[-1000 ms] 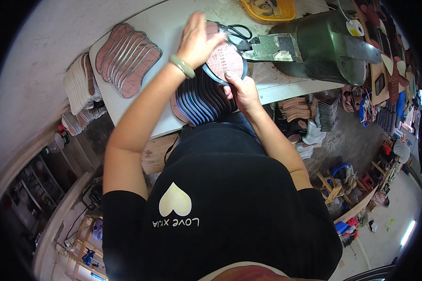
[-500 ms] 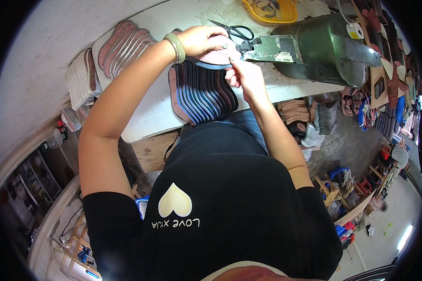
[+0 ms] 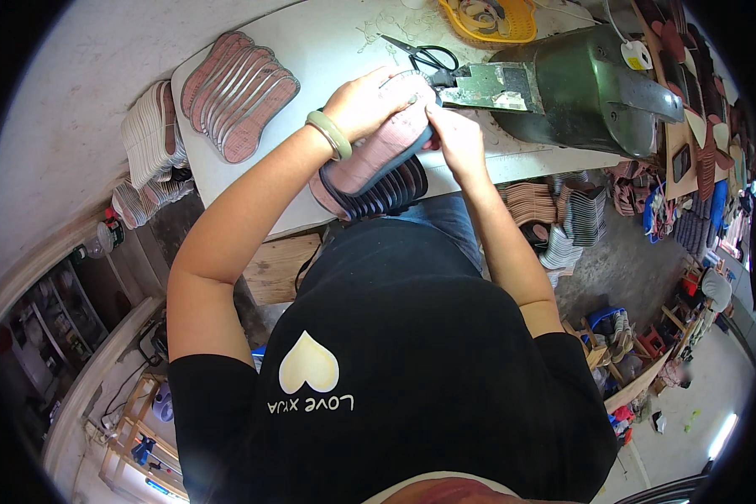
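Note:
A pink insole [image 3: 382, 151] with a dark edge lies at the head of a green sewing machine [image 3: 571, 88], slanting from there toward me and to the left. My left hand [image 3: 365, 105] rests on its far-left side, thumb on top and fingers around the edge. At the right edge, my right hand [image 3: 459, 139] pinches the rim close to the machine's narrow arm. Just under the held insole is a row of dark-edged insoles [image 3: 399, 189], partly covered by it. The machine's needle area is mostly hidden by my hands.
Black scissors [image 3: 433, 57] lie behind the insole on the white table [image 3: 328, 50]. A yellow basket [image 3: 521, 21] of strips stands at the back. Fanned pink insoles [image 3: 248, 97] are at the left, with more stacks [image 3: 147, 134] beyond. Further insole bundles [image 3: 533, 206] sit below right.
The insole has swung round, so its long part now points toward me and to the left. My left hand has moved nearer, and my right hand slightly right.

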Demonstrator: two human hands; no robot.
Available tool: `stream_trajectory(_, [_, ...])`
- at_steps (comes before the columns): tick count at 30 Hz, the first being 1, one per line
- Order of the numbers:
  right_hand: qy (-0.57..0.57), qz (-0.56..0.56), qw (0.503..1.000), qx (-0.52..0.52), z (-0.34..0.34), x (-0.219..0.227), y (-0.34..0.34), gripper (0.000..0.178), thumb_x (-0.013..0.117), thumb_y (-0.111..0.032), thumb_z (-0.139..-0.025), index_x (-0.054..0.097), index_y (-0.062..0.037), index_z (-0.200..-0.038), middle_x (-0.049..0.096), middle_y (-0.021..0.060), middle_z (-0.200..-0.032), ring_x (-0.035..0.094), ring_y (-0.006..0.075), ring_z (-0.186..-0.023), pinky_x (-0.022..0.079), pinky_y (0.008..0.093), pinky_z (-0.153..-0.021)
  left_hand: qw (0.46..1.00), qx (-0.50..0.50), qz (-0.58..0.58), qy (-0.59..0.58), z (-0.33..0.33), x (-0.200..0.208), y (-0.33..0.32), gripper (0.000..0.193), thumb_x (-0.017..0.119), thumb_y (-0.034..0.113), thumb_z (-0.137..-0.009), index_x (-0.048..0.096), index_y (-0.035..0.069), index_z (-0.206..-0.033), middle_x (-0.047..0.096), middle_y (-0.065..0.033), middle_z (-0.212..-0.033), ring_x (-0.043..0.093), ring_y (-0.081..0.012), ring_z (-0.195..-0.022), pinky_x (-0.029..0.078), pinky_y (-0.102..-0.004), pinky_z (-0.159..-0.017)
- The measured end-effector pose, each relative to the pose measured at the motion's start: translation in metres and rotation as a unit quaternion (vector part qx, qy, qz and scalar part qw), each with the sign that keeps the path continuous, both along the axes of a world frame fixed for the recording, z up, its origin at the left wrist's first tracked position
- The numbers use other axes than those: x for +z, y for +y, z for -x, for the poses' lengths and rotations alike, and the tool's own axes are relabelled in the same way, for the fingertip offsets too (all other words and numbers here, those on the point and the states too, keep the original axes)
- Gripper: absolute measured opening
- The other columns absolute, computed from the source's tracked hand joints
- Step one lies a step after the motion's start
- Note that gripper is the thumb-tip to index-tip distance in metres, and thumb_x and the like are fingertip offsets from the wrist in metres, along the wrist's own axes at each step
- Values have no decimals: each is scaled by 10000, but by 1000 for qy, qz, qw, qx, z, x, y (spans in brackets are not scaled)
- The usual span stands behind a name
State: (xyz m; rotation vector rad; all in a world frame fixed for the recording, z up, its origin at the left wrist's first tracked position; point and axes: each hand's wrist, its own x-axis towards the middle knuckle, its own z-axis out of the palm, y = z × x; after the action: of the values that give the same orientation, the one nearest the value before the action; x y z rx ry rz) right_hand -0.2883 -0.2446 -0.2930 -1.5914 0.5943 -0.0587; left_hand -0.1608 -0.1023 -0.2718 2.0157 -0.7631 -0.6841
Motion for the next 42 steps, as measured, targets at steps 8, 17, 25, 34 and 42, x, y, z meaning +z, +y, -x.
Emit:
stream_trajectory(8, [72, -74, 992, 71, 57, -44, 20, 306, 603, -298, -890, 615, -10, -787, 544, -37, -665, 441, 34, -631, 374, 210, -554, 990, 77, -88, -85, 17, 3, -7, 594, 618, 496, -783, 536, 14, -1119, 631, -217, -935, 621, -338, -886, 482, -374, -794])
stream_trajectory(17, [-25, -7, 1000, 17, 29, -5, 12, 274, 572, -246, -907, 627, 4, -810, 557, -30, -676, 474, 54, -637, 398, 213, -584, 972, 214, -9, -102, 8, -27, -14, 530, 693, 458, -724, 561, -13, -928, 630, -238, -857, 618, -377, -828, 485, -411, -742])
stream_trajectory(25, [-19, 400, 911, 102, 0, 26, -12, 311, 588, -347, -853, 651, -65, -738, 598, 158, -656, 584, 326, -591, 449, 381, -531, 931, 357, 1, -78, 0, -37, -29, 513, 709, 395, -702, 566, -52, -908, 627, -257, -861, 617, -389, -842, 482, -410, -764])
stream_trajectory(34, [84, -323, 924, 185, 44, 16, -28, 354, 540, -261, -894, 600, 73, -995, 659, 158, -804, 629, 185, -659, 504, 277, -646, 897, 440, 45, -6, -21, -44, -36, 466, 678, 350, -716, 574, -72, -884, 626, -272, -871, 617, -393, -866, 478, -409, -782])
stream_trajectory(42, [13, -338, 941, -9, 29, 6, 17, 342, 514, -247, -912, 621, 77, -893, 618, 99, -660, 543, 133, -503, 429, 217, -494, 901, 434, 6, 13, -40, -37, -42, 587, 625, 377, -787, 472, -103, -1088, 531, -324, -1118, 519, -413, -1082, 401, -419, -939])
